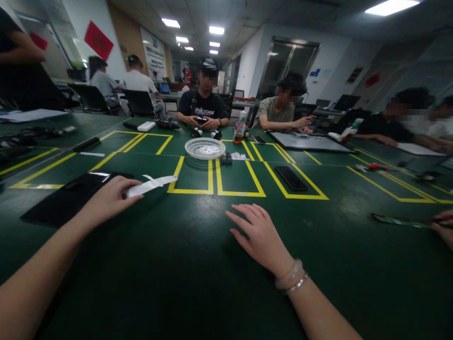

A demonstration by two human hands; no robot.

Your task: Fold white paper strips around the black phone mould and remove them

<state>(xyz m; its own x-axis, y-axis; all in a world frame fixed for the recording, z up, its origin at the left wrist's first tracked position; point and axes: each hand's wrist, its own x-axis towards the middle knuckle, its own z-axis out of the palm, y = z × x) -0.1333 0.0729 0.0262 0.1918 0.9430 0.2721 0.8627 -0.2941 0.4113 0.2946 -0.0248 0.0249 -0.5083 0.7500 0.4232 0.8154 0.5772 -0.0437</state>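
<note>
On the left, my left hand [112,194] pinches a thin white strip [155,183], which looks like paper, with a narrow crosspiece near its middle. The strip points right, over the green table [198,264]. Below and behind that hand lies a flat black panel [67,200], partly covered by my forearm. My right hand [257,233] hovers low over the table or rests on it; I cannot tell which. Its fingers are spread and hold nothing. Bracelets [292,278] circle the right wrist.
Yellow tape [240,193] marks rectangles on the table. Ahead stand a white round basket [205,147] and a bottle [239,130]. A black phone [290,178] lies to the right. Several people sit around, one person's hand [444,226] holding a green strip [399,220] at far right.
</note>
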